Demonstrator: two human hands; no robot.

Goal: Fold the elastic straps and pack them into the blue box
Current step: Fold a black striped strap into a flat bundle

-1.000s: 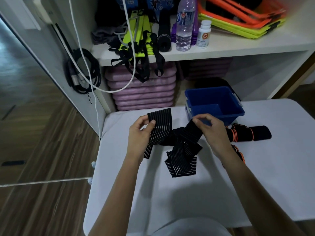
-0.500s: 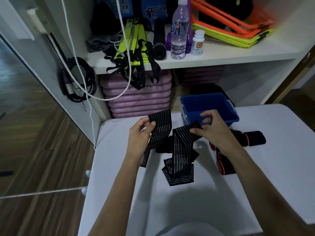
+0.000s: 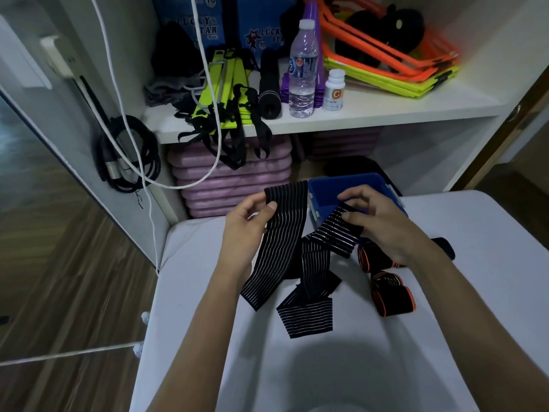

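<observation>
Far left, off the table: black cable coil (image 3: 130,156) and white cord (image 3: 208,84) hang by the shelf, not ours.

Our left hand (image 3: 246,224) pinches the upper end of the striped elastic strap (image 3: 282,242) between thumb and fingers; that run hangs down to the white table (image 3: 326,367) at the left. The strap's middle lies bunched and crossed over itself on the table, with a loose end flat in front.

Our right hand (image 3: 383,224) holds the other raised section, fingers curled and pressed on it over the near rim of the blue box (image 3: 329,191). Thumb contact there is hidden, so exact grip we cannot tell. The box sits at the table's far edge; what we see of the inside looks empty, so we judge nothing packed yet.

Right of the strap: orange-trimmed straps (image 3: 392,295) lie rolled on the table, partly under our right forearm.

Step in hand, we judge: starting the fold. To do it well:
- keep the left pinch firm, edges square
- pull the twisted middle straight first, stripes running parallel
- bring ends together, keep light tension so the elastic does not spring back
- fold short enough to fit the box, press flat before dropping in

Risk: tangled middle folds in crooked.
</observation>
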